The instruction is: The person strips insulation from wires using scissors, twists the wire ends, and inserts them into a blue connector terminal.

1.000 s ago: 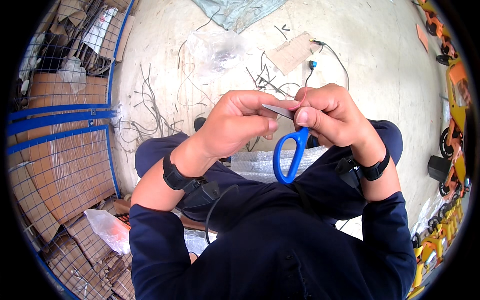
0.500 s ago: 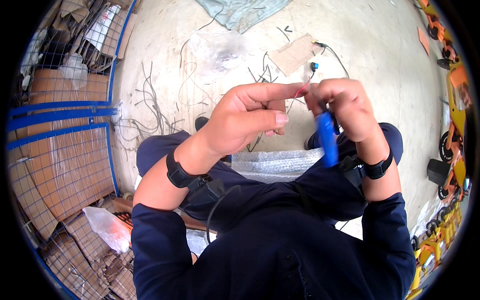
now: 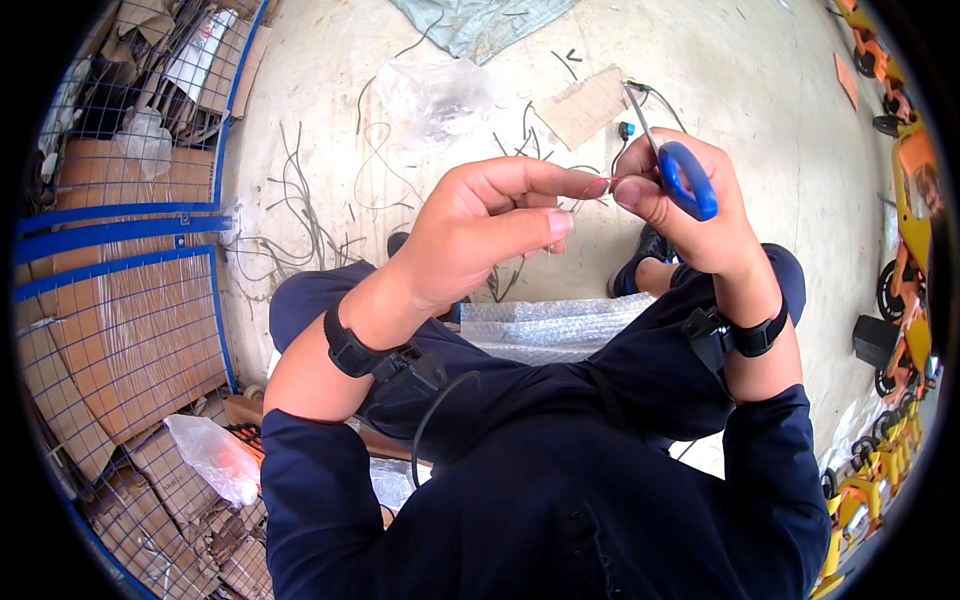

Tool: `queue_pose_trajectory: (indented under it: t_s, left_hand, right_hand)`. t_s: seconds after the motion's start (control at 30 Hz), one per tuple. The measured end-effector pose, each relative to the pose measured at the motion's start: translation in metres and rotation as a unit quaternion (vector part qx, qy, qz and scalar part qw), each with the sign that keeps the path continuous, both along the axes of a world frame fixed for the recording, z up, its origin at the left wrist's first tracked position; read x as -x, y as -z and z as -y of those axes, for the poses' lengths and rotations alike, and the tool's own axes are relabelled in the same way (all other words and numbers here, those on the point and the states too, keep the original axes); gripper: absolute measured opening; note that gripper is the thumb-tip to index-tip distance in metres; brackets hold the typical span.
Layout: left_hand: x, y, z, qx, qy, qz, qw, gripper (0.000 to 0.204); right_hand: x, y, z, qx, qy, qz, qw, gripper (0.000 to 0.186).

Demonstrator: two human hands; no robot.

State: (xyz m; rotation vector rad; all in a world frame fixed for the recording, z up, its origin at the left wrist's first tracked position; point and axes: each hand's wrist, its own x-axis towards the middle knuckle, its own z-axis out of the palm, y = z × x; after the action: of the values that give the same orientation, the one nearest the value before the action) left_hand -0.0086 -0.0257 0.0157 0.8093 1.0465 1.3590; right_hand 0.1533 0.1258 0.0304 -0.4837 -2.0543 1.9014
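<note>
In my right hand (image 3: 722, 242) is a pair of scissors with blue handles (image 3: 706, 208). Its metal blades point away from me, above my fingers. My right thumb and a finger also pinch near the end of a thin red wire (image 3: 612, 181). The fingertips of my left hand (image 3: 480, 220) hold that wire from the other side, index finger stretched toward the right thumb. Just beyond the right fingers shows a dark cable with a blue connector (image 3: 626, 130); where it joins the wire is hidden.
On the floor lie cable offcuts (image 3: 300, 195), a piece of cardboard (image 3: 580, 108), clear plastic (image 3: 435, 100) and a grey-green sheet (image 3: 485, 25). Bubble wrap (image 3: 545, 328) lies between my legs. A blue mesh cage (image 3: 125, 235) with cardboard stands left; yellow-orange wheeled machines (image 3: 915, 220) line the right.
The scissors have swung up from hanging below my right hand, so the blades now point away from me. My right thumb has come down to the red wire. My left hand has barely moved.
</note>
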Motion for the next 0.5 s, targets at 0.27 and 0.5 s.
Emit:
queue_pose_trajectory:
  t_s: [0.27, 0.5]
  left_hand:
    - [0.0003, -0.0036, -0.0073, -0.214, -0.162, -0.478, 0.836, 0.03]
    - [-0.002, 0.0001, -0.0068, -0.214, -0.143, -0.513, 0.819, 0.014]
  right_hand:
    - [-0.0048, -0.0033, -0.0003, 0.06, -0.04, 0.012, 0.997, 0.01]
    - [-0.0022, -0.0034, 0.0014, 0.08, -0.036, 0.047, 0.995, 0.007]
